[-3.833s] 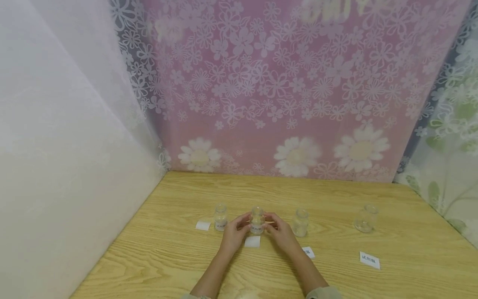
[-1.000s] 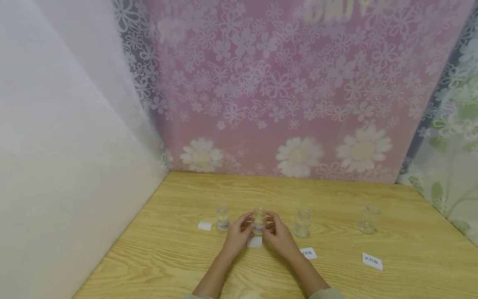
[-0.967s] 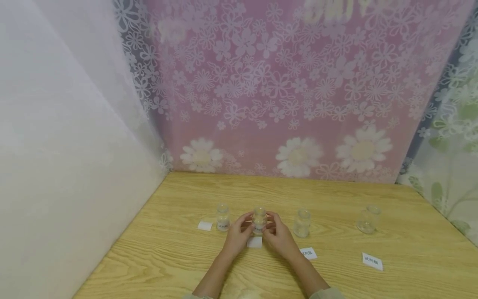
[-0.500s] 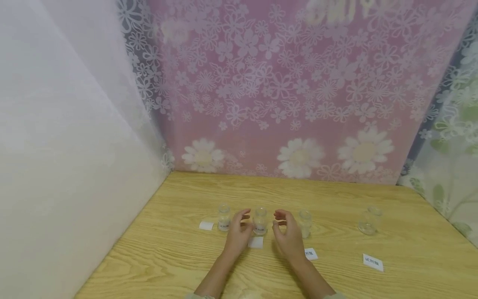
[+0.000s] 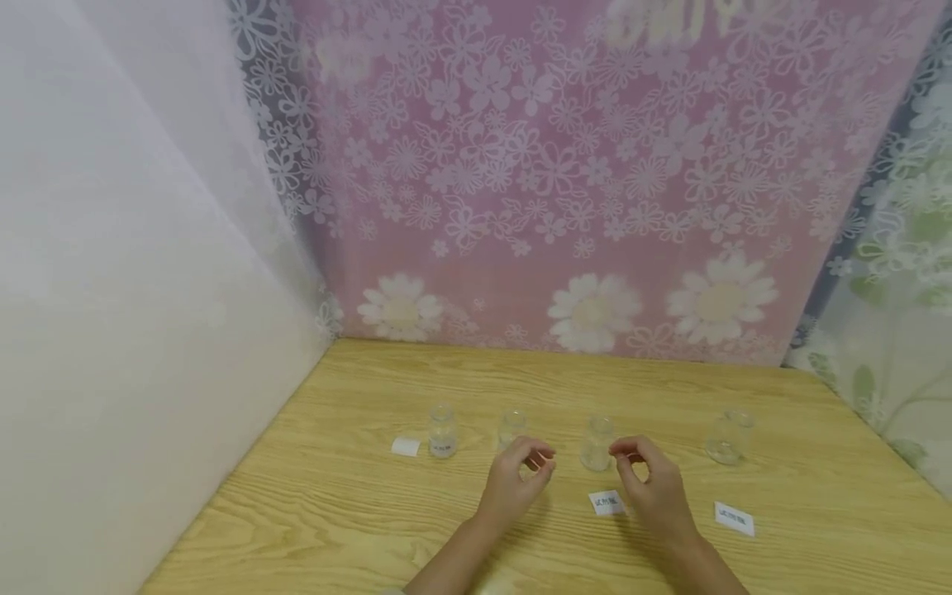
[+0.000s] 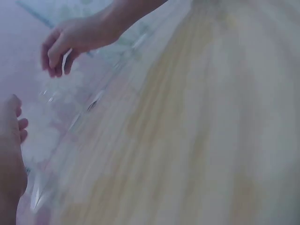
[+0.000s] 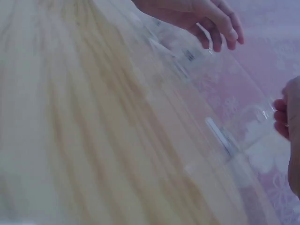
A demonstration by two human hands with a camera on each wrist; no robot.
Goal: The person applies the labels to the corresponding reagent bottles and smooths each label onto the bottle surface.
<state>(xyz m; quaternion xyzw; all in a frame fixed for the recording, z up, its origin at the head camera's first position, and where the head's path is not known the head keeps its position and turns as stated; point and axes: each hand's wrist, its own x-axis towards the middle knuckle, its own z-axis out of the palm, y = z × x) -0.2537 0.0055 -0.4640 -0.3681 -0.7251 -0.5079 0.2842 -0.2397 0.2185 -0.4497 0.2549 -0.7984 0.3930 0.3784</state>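
Observation:
In the head view my left hand [image 5: 516,483] is in front of the second small glass bottle [image 5: 513,421], hiding its lower part. Its fingers curve loosely with nothing visible between them. My right hand [image 5: 658,492] hovers just right of the third glass bottle [image 5: 597,446], fingers bent toward it. Whether the fingertips touch the glass is unclear. Below that bottle lies a white printed label [image 5: 606,502]. The first bottle [image 5: 442,435], far left, carries a printed label. Both wrist views are blurred; the right hand [image 6: 77,40] and left hand [image 7: 190,16] appear across from each camera.
A fourth clear bottle [image 5: 727,438] leans or lies at the right, with another printed label [image 5: 734,519] in front. A blank white paper [image 5: 405,447] lies by the first bottle. Everything rests on a wooden table [image 5: 357,512]; a pink flowered curtain [image 5: 506,198] hangs behind.
Both hands held the second bottle a second ago, then let go and moved right and nearer. The left hand now covers its lower part and the blank paper before it.

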